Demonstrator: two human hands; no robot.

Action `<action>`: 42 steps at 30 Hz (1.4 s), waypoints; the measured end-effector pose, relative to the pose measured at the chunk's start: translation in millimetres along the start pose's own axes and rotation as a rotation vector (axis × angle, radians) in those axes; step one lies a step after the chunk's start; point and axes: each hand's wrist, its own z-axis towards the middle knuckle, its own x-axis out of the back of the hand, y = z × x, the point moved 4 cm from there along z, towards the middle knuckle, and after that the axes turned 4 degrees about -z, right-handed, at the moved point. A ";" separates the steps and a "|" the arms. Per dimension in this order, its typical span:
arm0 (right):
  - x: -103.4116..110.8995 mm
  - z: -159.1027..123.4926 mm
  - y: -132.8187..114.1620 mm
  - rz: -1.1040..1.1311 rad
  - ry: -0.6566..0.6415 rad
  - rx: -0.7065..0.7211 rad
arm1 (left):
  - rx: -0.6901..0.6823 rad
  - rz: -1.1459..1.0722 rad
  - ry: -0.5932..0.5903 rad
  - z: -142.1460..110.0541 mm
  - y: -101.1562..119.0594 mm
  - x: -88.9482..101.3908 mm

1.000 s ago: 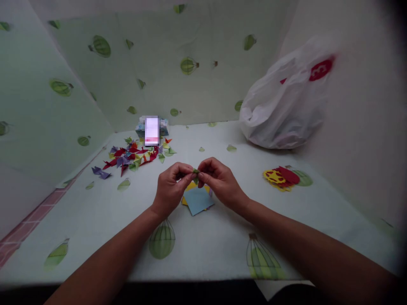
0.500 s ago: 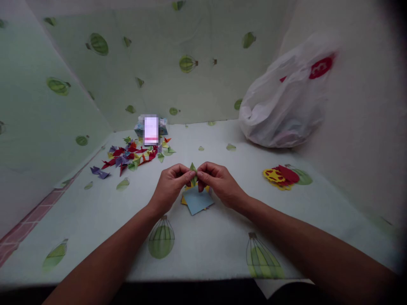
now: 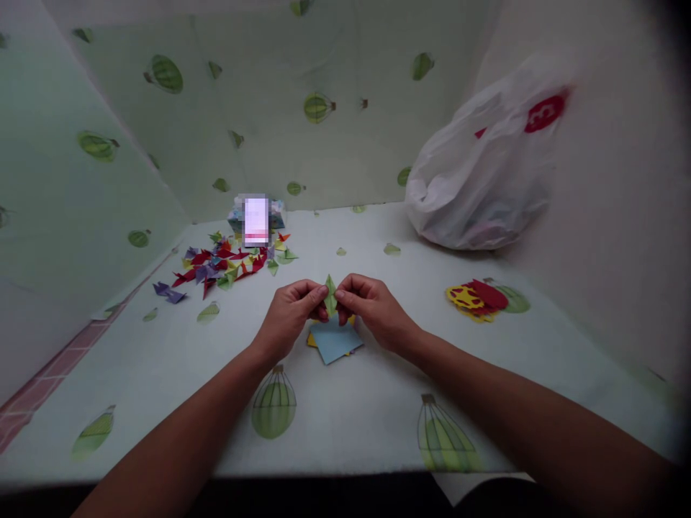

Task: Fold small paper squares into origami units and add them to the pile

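A small green folded paper [image 3: 330, 293], narrow and diamond-shaped, is held upright between my two hands. My left hand [image 3: 296, 309] pinches its left edge between thumb and fingers. On the opposite edge, my right hand [image 3: 372, 306] grips it the same way. Just below the hands lies a stack of square paper sheets, a light blue sheet [image 3: 335, 341] on top and yellow ones [image 3: 312, 339] poking out beneath. The fingertips behind the green paper are partly hidden.
Many folded paper pieces [image 3: 208, 270] in several colours lie at the back left, before a phone [image 3: 255, 221] leaning on a tissue box [image 3: 278, 214]. A white plastic bag [image 3: 475, 180] stands back right. Red and yellow cut-outs [image 3: 475, 298] lie nearer on the right.
The hands have moved slightly apart, and more of the green paper's face shows between them. Everything else stays in place.
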 end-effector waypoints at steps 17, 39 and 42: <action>1.9 0.4 3.4 0.006 0.044 0.014 | 0.025 -0.035 0.023 -1.6 -3.8 -1.6; -1.3 2.1 6.8 0.027 -0.002 0.022 | -0.010 -0.004 0.078 -2.0 0.3 -0.6; -0.8 2.2 6.9 0.006 0.013 0.028 | -0.009 0.015 0.083 -2.8 -0.1 -1.5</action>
